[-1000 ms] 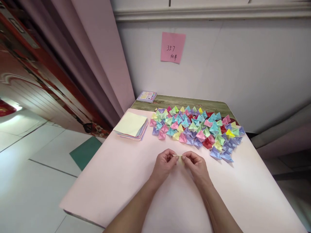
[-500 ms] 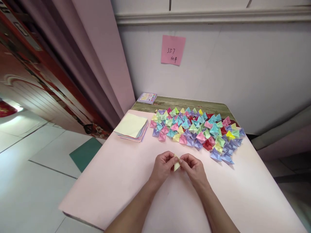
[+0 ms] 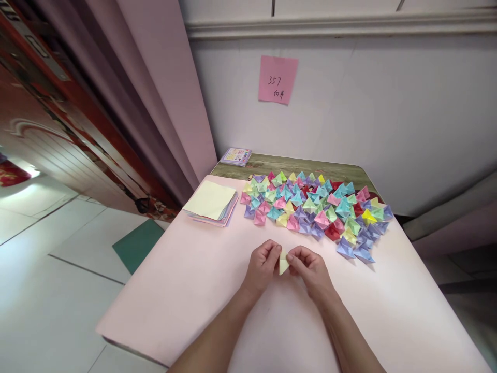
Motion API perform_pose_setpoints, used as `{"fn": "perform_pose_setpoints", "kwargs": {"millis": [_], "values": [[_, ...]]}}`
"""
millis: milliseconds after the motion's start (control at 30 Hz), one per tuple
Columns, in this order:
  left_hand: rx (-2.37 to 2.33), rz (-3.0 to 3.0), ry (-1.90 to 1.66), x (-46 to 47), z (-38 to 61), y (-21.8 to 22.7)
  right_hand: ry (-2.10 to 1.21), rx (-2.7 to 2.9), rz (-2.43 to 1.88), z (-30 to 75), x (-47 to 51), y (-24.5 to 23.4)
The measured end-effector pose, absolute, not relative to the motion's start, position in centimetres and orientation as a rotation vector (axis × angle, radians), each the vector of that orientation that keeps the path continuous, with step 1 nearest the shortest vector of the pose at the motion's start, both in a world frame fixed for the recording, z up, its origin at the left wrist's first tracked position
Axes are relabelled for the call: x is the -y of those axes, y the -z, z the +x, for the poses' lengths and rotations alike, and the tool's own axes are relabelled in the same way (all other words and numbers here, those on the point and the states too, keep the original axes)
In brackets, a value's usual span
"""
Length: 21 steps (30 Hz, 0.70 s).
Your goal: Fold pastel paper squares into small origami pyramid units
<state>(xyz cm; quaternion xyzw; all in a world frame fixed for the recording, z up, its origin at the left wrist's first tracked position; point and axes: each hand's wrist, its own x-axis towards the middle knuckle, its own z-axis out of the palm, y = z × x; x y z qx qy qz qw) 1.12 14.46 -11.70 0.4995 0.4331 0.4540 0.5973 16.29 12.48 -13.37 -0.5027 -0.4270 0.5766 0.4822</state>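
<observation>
**Both hands pinch a pale yellow fold at mid-table**

We hold a small folded piece of pale yellow paper (image 3: pixel 283 262) above the middle of the pink tabletop (image 3: pixel 186 290), our left hand (image 3: pixel 264 267) and right hand (image 3: pixel 310 269) each closed on it with fingertips, one at either side. Toward the far edge lies a spread of folded paper pieces (image 3: pixel 314 210) in many colours, touching one another. A stack of square paper sheets (image 3: pixel 210 202) sits near the far left corner, a paper pack (image 3: pixel 236 156) beyond it. A pink note (image 3: pixel 278 79) hangs on the wall.

Bright, even light; sharp ctr, edges warped.
</observation>
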Motion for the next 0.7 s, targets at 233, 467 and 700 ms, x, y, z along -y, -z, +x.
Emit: {"fn": "perform_pose_setpoints", "kwargs": {"millis": [233, 467, 700], "values": [[-0.979, 1.034, -1.095, -14.99, 0.79, 11.49, -1.22, 0.952, -1.284, 16.72, -12.8, 13.85], [-0.995, 1.043, -1.055, -14.71, 0.83, 12.04, -1.195, 0.972, -1.314, 16.67, -12.77, 13.81], [-1.01, 1.021, -1.076, -14.82, 0.87, 12.4, -1.19, 0.967, -1.308, 16.62, -12.74, 13.91]]}}
